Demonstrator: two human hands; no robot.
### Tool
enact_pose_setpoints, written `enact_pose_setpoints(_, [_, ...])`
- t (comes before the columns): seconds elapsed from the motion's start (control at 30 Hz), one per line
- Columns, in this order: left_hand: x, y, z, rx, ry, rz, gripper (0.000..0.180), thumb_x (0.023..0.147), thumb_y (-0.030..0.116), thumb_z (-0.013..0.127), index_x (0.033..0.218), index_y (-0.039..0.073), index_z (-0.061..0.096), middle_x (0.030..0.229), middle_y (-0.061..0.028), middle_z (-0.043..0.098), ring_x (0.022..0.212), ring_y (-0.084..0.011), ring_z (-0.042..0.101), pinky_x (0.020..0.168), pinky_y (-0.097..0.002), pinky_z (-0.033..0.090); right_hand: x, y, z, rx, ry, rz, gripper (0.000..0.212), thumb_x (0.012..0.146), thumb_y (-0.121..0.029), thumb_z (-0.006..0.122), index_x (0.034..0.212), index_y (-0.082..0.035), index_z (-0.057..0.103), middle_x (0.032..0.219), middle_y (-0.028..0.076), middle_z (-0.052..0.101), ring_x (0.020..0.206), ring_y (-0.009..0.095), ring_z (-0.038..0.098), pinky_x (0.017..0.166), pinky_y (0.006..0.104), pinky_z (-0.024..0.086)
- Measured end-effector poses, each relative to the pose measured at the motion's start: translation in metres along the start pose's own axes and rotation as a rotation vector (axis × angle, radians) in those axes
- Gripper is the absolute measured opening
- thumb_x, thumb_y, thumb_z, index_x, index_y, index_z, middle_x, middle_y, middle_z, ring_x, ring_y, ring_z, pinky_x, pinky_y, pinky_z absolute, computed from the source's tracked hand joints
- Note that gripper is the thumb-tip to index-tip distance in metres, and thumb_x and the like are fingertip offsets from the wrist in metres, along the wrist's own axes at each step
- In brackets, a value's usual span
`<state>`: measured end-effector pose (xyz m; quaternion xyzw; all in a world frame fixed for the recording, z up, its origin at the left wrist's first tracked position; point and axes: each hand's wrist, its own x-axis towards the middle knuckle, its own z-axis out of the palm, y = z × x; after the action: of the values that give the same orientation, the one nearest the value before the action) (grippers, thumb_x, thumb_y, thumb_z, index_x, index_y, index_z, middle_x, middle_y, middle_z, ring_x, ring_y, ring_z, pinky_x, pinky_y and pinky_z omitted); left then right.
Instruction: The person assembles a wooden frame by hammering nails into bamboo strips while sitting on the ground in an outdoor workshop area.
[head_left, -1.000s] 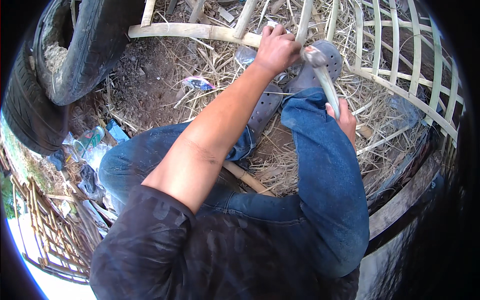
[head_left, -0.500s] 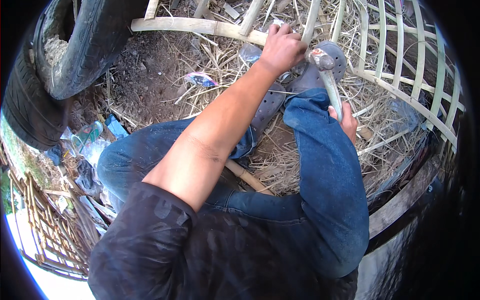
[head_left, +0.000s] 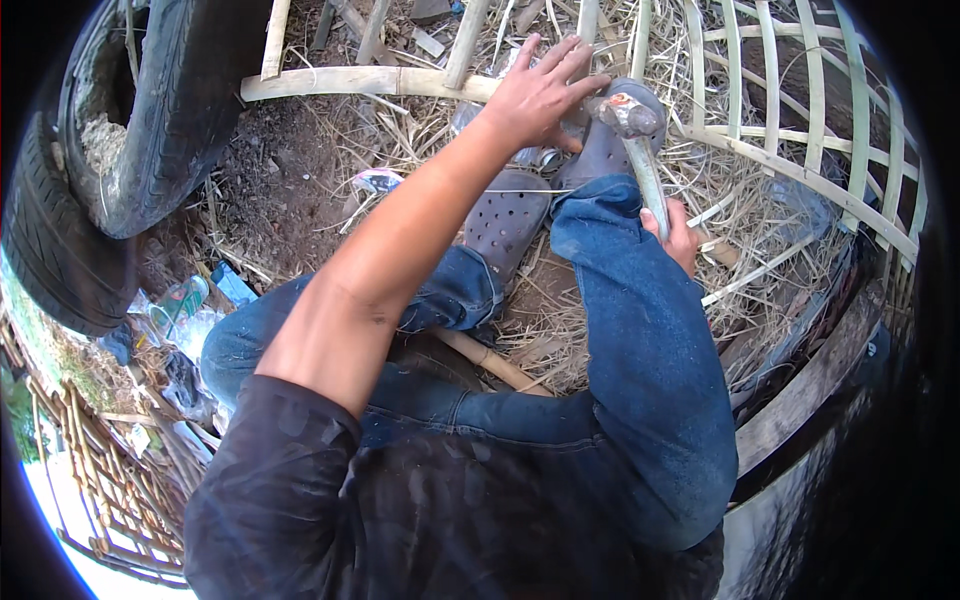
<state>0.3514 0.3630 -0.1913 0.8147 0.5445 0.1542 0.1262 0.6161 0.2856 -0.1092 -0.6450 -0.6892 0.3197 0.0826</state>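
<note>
My left hand [head_left: 535,98] reaches forward with its fingers spread, over the curved bamboo strip [head_left: 370,82] of a lattice; nothing shows in its grasp. The thumb side is close to the metal head of a hammer [head_left: 646,178]. My right hand [head_left: 684,240], beside my right shin, is closed round the lower part of the hammer's pale handle. The hammer stands nearly upright in view, its head in front of the toe of my grey clog [head_left: 602,152]. Upright bamboo slats [head_left: 466,42] cross the strip near my left fingers.
Worn tyres [head_left: 170,110] stand at the far left. Bamboo lattice [head_left: 770,135] curves round the far right, over straw [head_left: 560,340]. Plastic litter [head_left: 195,325] lies left of my knee. A bamboo pole [head_left: 490,360] lies between my legs, and bundled bamboo rods [head_left: 105,470] are at lower left.
My left hand has gone from closed fingers at the strip to spread fingers, and it has shifted slightly left. My right hand still grips the hammer.
</note>
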Motion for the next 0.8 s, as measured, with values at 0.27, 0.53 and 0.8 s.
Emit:
enact_pose_setpoints(0.27, [0.007, -0.018, -0.007, 0.280, -0.277, 0.129, 0.108, 0.056, 0.073, 0.073, 0.149, 0.044, 0.028, 0.162, 0.0027, 0.016, 0.147, -0.0268, 0.022, 0.115, -0.0646, 0.018, 0.004, -0.003, -0.002, -0.004, -0.030, -0.065, 0.033, 0.095, -0.033, 0.061, 0.108, -0.003, 0.057, 0.077, 0.022, 0.064, 0.071, 0.041, 0.066, 0.061, 0.0451, 0.049])
enact_pose_setpoints(0.53, [0.011, -0.016, -0.010, 0.357, -0.391, 0.134, 0.119, 0.048, 0.069, 0.078, 0.150, 0.047, 0.021, 0.163, 0.0045, 0.006, 0.142, -0.0293, 0.033, 0.111, -0.0647, 0.028, 0.009, -0.012, -0.005, -0.025, -0.051, -0.046, 0.033, 0.096, -0.032, 0.060, 0.111, -0.003, 0.056, 0.079, 0.024, 0.065, 0.074, 0.041, 0.067, 0.063, 0.0456, 0.049])
enact_pose_setpoints(0.8, [0.009, -0.018, -0.004, 0.348, -0.368, 0.129, 0.126, 0.046, 0.052, 0.088, 0.150, 0.047, 0.017, 0.163, 0.0050, 0.008, 0.140, -0.0281, 0.036, 0.111, -0.0627, 0.031, 0.004, -0.001, 0.001, 0.016, -0.014, -0.037, 0.033, 0.096, -0.033, 0.059, 0.110, -0.003, 0.055, 0.080, 0.026, 0.064, 0.075, 0.044, 0.065, 0.064, 0.0463, 0.049])
